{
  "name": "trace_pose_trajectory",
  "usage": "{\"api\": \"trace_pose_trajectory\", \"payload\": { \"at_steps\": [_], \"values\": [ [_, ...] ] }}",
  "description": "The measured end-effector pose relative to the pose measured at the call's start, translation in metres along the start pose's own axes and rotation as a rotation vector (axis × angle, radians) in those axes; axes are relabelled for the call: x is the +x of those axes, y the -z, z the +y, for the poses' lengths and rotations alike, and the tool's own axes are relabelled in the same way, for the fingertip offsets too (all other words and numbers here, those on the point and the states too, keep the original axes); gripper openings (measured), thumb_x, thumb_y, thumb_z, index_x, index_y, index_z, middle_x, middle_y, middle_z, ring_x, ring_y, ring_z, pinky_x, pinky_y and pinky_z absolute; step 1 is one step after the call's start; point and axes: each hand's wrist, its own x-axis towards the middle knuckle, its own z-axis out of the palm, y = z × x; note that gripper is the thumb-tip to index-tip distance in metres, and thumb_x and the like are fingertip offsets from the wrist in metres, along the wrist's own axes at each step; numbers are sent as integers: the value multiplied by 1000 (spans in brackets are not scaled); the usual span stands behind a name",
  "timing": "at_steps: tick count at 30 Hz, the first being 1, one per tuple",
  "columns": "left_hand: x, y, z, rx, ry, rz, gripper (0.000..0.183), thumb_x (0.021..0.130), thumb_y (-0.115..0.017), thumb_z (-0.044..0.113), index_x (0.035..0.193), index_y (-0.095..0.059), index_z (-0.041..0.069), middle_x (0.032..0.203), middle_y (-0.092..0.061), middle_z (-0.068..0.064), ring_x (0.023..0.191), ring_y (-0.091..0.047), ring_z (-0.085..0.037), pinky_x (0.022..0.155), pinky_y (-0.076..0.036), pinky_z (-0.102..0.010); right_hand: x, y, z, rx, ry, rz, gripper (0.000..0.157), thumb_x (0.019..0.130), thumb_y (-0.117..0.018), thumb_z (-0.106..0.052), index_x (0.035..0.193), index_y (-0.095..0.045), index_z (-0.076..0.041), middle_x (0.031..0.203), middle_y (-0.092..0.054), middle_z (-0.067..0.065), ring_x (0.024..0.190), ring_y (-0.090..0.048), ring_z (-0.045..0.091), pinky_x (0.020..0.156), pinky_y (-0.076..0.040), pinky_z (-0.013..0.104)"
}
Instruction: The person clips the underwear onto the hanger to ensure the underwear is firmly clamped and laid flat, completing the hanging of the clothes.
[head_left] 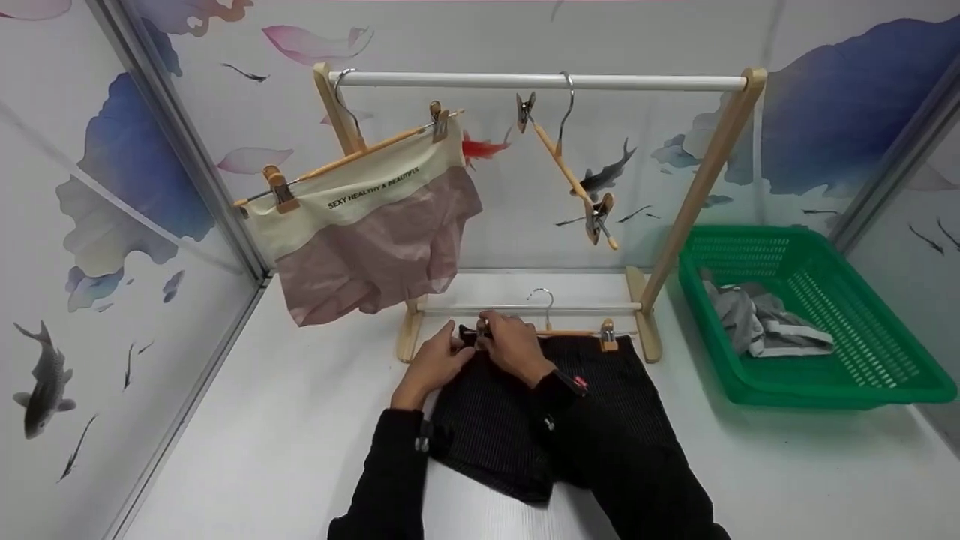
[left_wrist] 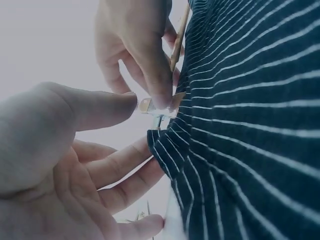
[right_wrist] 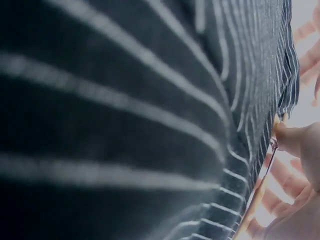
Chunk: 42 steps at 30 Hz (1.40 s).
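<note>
Dark pinstriped shorts (head_left: 480, 431) lie on the white table, their waistband along a wooden clip hanger (head_left: 574, 332). One clip (head_left: 608, 337) sits on the waistband's right part. At the left end, my right hand (head_left: 516, 349) pinches the other clip (left_wrist: 146, 105) between thumb and fingers, right at the waistband edge. My left hand (head_left: 439, 364) is beside that corner. In the left wrist view its thumb points at the clip, while its extended fingers (left_wrist: 125, 165) touch the fabric corner from below. Striped cloth (right_wrist: 125, 110) fills most of the right wrist view.
A rack with a white rail (head_left: 465, 79) stands behind. From it hang pink-and-cream underpants (head_left: 375, 240) on a clip hanger and a bare clip hanger (head_left: 559, 159). At right, a green basket (head_left: 832, 394) holds grey-and-white cloth (head_left: 757, 319). Printed walls enclose the table.
</note>
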Motion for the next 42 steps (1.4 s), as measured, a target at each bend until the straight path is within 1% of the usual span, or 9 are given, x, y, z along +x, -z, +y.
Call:
{"api": "trace_pose_trajectory", "payload": {
  "at_steps": [3,5,12,17,19,22,29,37,42],
  "values": [
    [1,-1,1,39,-34,6,21,100,-62,12,112,-59,-5,87,-62,-8,78,-58,-22,76,-47,-41,1,2,0,29,-39,-36,36,96,-72,-16,129,-62,-7,117,-70,15,105,-64,41,82,-50,59],
    [2,-2,1,47,-31,8,17,99,-62,12,106,-61,-4,85,-60,-7,75,-55,-21,73,-45,-40,2,3,1,56,-35,-38,30,95,-73,-14,123,-64,-8,114,-70,13,104,-64,39,80,-50,58],
    [-1,0,1,-78,79,31,36,101,-63,19,130,-59,-2,118,-67,-16,109,-64,-31,94,-48,-49,5,11,3,227,-68,-73,12,98,-70,-17,107,-64,-11,109,-71,6,103,-67,29,88,-45,57],
    [-3,0,5,-374,146,25,53,104,-61,19,147,-41,-4,132,-60,-24,121,-59,-36,100,-45,-51,7,20,1,349,-96,-103,32,99,-68,-16,129,-62,-6,114,-72,10,103,-70,27,97,-45,55],
    [-3,0,7,-438,160,31,60,104,-61,19,152,-34,-4,134,-59,-25,122,-58,-36,101,-45,-51,8,25,1,369,-83,-125,42,99,-68,-16,137,-59,-2,116,-71,14,102,-70,28,95,-50,50],
    [-1,-1,8,-424,142,44,55,104,-61,18,150,-40,-4,129,-62,-22,119,-59,-34,100,-46,-50,9,32,2,405,-60,-168,45,99,-67,-15,140,-58,2,121,-69,16,104,-69,28,90,-54,45],
    [3,-4,9,-273,139,67,21,102,-60,12,118,-67,1,107,-68,-11,99,-64,-26,86,-50,-42,9,46,8,530,-18,-229,42,104,-62,-19,141,-58,0,125,-67,17,110,-66,30,94,-52,44],
    [5,-4,8,-197,26,17,24,100,-67,24,112,-72,4,102,-72,-9,93,-68,-25,82,-52,-40,11,51,9,555,3,-206,38,107,-54,-28,134,-65,-3,124,-69,13,106,-67,23,93,-52,42],
    [3,-3,9,-240,10,7,23,103,-62,21,117,-71,6,103,-71,-18,91,-65,-33,77,-47,-37,12,55,11,601,-5,-212,37,106,-56,-28,133,-66,-4,120,-70,11,107,-66,22,94,-51,41]
  ]
}}
